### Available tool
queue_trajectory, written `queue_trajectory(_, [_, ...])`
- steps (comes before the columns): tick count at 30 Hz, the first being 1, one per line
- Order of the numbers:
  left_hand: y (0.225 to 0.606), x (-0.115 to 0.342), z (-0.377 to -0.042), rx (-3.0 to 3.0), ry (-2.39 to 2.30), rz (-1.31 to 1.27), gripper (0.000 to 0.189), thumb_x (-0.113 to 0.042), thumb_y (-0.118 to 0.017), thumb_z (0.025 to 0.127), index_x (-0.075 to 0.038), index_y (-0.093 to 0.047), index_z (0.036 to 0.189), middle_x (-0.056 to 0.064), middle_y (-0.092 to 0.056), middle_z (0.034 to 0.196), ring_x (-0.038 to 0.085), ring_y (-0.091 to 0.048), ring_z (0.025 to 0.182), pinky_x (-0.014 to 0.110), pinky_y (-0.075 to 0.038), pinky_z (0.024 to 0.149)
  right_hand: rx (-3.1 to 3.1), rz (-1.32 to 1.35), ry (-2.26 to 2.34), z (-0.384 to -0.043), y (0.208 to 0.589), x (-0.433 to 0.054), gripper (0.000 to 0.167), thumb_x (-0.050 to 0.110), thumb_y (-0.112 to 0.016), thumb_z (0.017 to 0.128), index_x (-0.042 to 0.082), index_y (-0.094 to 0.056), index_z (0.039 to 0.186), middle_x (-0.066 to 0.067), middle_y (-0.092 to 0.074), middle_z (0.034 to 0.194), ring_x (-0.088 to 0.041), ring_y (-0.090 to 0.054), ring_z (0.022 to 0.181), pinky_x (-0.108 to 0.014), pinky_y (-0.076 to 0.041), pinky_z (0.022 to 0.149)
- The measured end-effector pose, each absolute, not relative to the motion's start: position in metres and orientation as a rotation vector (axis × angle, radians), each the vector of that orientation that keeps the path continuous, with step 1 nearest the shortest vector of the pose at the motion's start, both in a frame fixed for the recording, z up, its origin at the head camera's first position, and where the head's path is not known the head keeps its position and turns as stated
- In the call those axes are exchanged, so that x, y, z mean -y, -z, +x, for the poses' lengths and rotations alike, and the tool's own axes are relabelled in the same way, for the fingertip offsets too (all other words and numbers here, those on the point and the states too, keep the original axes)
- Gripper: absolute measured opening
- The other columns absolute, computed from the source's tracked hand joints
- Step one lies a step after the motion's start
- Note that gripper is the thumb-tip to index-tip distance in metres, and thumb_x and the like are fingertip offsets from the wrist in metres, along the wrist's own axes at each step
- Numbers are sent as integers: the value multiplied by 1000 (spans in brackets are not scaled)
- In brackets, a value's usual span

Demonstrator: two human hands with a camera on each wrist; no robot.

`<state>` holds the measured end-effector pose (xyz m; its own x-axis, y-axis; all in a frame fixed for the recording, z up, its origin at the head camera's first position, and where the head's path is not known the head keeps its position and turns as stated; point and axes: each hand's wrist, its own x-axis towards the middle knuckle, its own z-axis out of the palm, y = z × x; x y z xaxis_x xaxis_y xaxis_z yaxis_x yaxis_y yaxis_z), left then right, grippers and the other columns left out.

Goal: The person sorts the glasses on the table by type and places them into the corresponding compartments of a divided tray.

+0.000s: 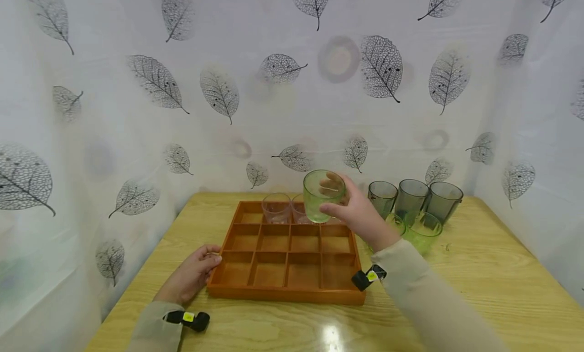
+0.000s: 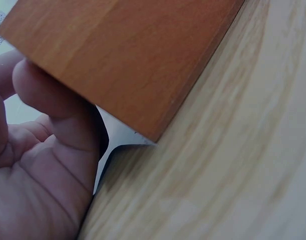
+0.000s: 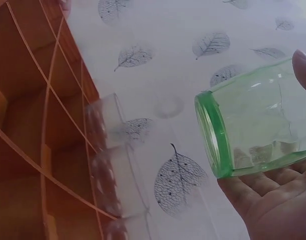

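My right hand (image 1: 358, 210) grips a green glass tumbler (image 1: 317, 202) above the back right part of a wooden compartment tray (image 1: 287, 294). In the right wrist view the tumbler (image 3: 263, 120) lies sideways across the picture, its thick green base toward the tray, a thumb on one side and fingers on the other. Clear tumblers (image 1: 276, 210) stand in the tray's back row, one partly hidden behind the green tumbler. At the tray's left side, my left hand (image 1: 193, 271) touches the outer wall with thumb and fingertips, its fingers loosely bent.
Three grey tumblers (image 1: 412, 197) stand at the back right of the table (image 1: 493, 271). In front of them are green tumblers (image 1: 424, 230), one partly behind my right forearm. A leaf-patterned curtain (image 1: 283, 113) hangs behind the table and at both sides.
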<state>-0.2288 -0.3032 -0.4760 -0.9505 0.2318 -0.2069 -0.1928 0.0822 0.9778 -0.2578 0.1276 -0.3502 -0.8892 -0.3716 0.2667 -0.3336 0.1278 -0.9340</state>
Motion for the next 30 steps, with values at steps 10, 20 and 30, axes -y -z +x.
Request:
queue_trajectory(10, [475,305,-228,-2028,-1952,76,28,-18,-56,106,-6,-44,128,0,-54,92,10,-46,66,24,-44,54,-2311,-699,1929,-264,367,-91,82,36,-78,91,24,-30,157,1,-49,148,-23,-52,131,-47,-48,99])
queue_trajectory(20, [475,304,-230,-2028,-1946,74,34,-19,-55,106,-3,-39,132,2,-53,96,11,-45,67,25,-46,55,-2306,-572,1935,-271,391,-64,82,43,-80,87,30,-36,154,4,-54,142,-20,-57,122,-47,-48,100])
queue_trajectory(30, [477,306,-230,-2004,-1966,109,30,-16,-54,106,-3,-40,130,2,-54,95,11,-46,66,25,-47,56,-2309,-493,1922,-278,417,-36,88,43,-86,81,23,-38,152,-7,-58,130,-25,-59,112,-46,-48,97])
